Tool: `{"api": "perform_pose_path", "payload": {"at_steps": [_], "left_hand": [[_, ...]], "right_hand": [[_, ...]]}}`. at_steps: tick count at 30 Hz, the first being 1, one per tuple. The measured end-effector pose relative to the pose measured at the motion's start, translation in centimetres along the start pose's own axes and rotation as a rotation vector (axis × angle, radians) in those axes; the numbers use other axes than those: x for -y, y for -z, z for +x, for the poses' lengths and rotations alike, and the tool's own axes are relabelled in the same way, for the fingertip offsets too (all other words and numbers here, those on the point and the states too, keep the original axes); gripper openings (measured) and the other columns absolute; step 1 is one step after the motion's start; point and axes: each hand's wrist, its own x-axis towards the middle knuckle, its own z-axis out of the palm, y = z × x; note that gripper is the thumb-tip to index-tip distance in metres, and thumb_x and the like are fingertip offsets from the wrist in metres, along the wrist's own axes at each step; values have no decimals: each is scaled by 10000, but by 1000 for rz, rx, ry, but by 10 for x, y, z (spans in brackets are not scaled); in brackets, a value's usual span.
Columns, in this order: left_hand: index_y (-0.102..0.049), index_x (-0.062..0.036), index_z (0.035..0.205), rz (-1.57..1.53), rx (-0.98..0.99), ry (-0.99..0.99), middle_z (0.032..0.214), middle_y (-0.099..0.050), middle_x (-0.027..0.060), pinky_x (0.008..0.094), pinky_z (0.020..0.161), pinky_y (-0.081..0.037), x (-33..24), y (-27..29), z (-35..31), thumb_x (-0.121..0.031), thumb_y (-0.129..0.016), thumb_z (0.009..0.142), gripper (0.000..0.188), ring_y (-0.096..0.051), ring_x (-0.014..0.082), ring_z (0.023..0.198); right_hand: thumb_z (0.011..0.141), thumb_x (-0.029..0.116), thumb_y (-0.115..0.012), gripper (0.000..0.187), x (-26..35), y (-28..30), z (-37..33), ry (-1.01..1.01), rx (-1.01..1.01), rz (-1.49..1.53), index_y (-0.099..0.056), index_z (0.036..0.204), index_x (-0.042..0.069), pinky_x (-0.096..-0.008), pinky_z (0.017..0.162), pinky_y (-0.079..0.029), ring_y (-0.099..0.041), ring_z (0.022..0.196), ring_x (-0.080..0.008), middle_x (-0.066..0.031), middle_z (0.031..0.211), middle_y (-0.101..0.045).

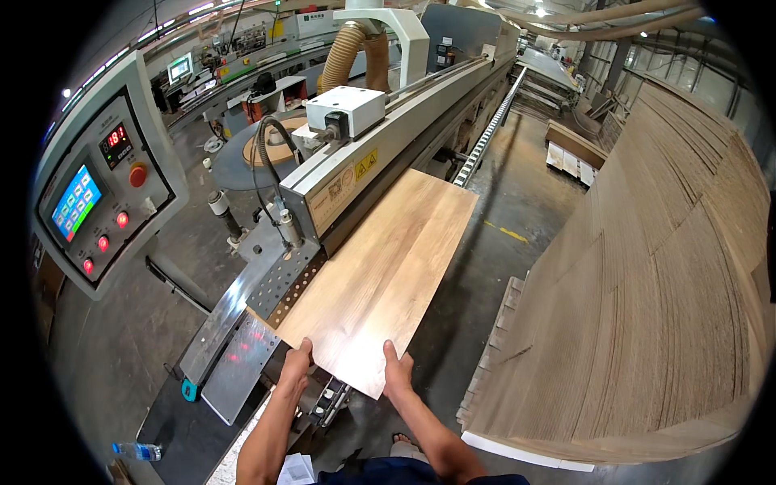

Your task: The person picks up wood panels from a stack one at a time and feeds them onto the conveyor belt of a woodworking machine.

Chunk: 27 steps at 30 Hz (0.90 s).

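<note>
A wood-grain panel (pixel 380 267) lies flat along the infeed of a long edge-banding machine (pixel 347 174), its left edge against the perforated metal plate (pixel 287 279). At the panel's near left corner, my left hand (pixel 297 361) grips the edge with the thumb on top. My right hand (pixel 397 372) holds the near right corner the same way, thumb up. The fingers of both hands are hidden under the board. The panel's far end reaches alongside the machine's beam, next to a roller rail (pixel 491 129).
A tall stack of boards (pixel 622 299) rises on my right. At the left hangs a control panel (pixel 105 178) with a lit screen and red buttons. A water bottle (pixel 137 451) lies at the lower left. Ribbed hoses (pixel 343 56) run down to the machine.
</note>
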Motion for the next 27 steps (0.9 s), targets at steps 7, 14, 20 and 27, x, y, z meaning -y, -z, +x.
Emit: {"api": "perform_pose_path", "payload": {"at_steps": [7,14,20,27], "left_hand": [[-550,121,1032,382,138,-148,994,-603,198,328,831,-422,-36,-32,-9,-356,-542,855,510,-573,241,942],[-519,32,1106,410,-72,-644,1059,-565,188,342,877,-403,-21,-7,-88,-211,-585,809,390,-537,282,1003],[-563,23,1027,445,-283,-736,946,-606,113,282,756,-430,36,50,-154,-164,-596,799,297,-562,188,875],[-569,34,1055,512,-171,-486,987,-610,159,318,808,-451,57,90,-222,-208,-568,855,314,-582,228,905]], "right_hand": [[885,132,-538,370,38,-8,52,-47,-21,-13,-450,1183,-70,-374,833,-473,-569,965,-249,-151,1123,-550],[891,142,-530,380,60,9,126,54,28,1,-442,1190,-75,-390,819,-478,-573,963,-259,-164,1127,-549],[886,131,-534,339,91,0,171,-2,-10,4,-487,1149,-76,-395,787,-488,-590,937,-269,-169,1103,-573],[881,258,-539,479,116,15,231,96,-101,-49,-441,1192,-93,-359,810,-469,-570,972,-276,-183,1136,-549]]}}
